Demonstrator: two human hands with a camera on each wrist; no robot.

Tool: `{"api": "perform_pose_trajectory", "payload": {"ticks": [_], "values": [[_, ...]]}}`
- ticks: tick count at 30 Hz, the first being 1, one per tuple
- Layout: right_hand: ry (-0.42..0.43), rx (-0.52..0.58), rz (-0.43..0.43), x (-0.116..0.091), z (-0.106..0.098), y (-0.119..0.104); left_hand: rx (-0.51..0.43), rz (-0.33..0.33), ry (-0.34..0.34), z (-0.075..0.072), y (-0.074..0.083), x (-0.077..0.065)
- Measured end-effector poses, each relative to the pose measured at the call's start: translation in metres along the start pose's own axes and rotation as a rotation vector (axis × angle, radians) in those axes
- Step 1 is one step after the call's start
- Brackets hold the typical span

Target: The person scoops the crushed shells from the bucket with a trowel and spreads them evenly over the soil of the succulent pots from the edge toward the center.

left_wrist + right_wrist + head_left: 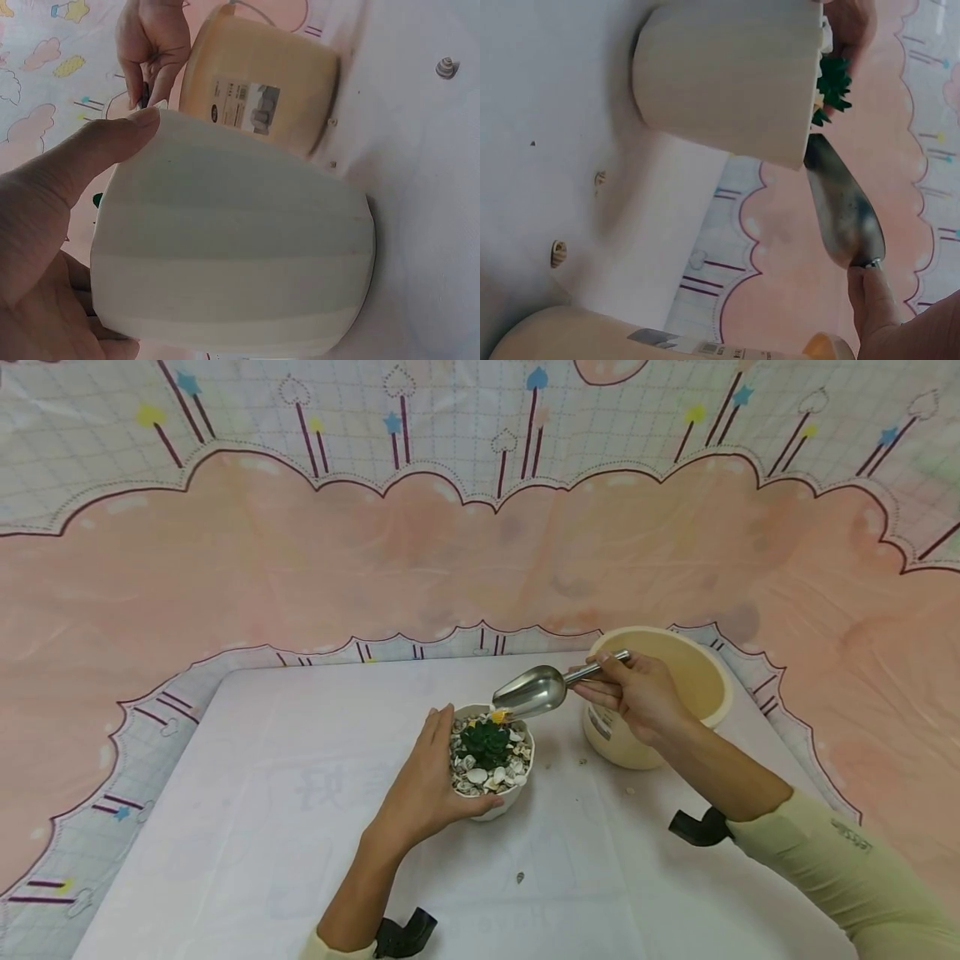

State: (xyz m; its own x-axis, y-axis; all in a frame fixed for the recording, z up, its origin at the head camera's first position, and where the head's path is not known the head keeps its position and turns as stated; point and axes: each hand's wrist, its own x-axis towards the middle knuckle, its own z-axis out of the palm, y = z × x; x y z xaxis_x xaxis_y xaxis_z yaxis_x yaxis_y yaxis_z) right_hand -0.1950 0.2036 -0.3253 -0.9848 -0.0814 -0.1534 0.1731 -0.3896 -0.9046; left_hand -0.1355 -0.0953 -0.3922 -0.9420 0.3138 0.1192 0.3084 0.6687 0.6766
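A white faceted flower pot [232, 240] stands on the white table, holding a green succulent [486, 743] ringed by pale pebbles and shells. My left hand [423, 785] grips the pot from the left, thumb at the near rim and fingers along the far side. In my right hand [645, 693] is the handle of a shiny metal scoop [534, 692]. The scoop's tip reaches the pot's far right rim, beside a small yellow piece [498, 716] near the succulent. From the right wrist view, the scoop [844, 206] slants with its tip at the rim.
Behind the pot to the right stands a cream bucket [618, 747] with a printed label [244, 105]; my right hand overlaps its rim. Small spiral shells lie on the table, one shell [520, 877] toward the front. A patterned cloth [375, 568] hangs behind the table.
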Motion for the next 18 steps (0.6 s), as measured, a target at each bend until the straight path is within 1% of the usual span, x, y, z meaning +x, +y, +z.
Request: {"api": "perform_pose_trajectory", "payload": {"ticks": [9,18], "values": [[0.016,-0.019,0.006,0.0042,0.0031,0.0022,0.013,-0.010,-0.017,0.0007,0.0004,0.0007],[0.006,0.005,-0.001,0.0043,0.0062,0.0036,0.023,-0.012,-0.013,0.0014,-0.0007,-0.0008]]}}
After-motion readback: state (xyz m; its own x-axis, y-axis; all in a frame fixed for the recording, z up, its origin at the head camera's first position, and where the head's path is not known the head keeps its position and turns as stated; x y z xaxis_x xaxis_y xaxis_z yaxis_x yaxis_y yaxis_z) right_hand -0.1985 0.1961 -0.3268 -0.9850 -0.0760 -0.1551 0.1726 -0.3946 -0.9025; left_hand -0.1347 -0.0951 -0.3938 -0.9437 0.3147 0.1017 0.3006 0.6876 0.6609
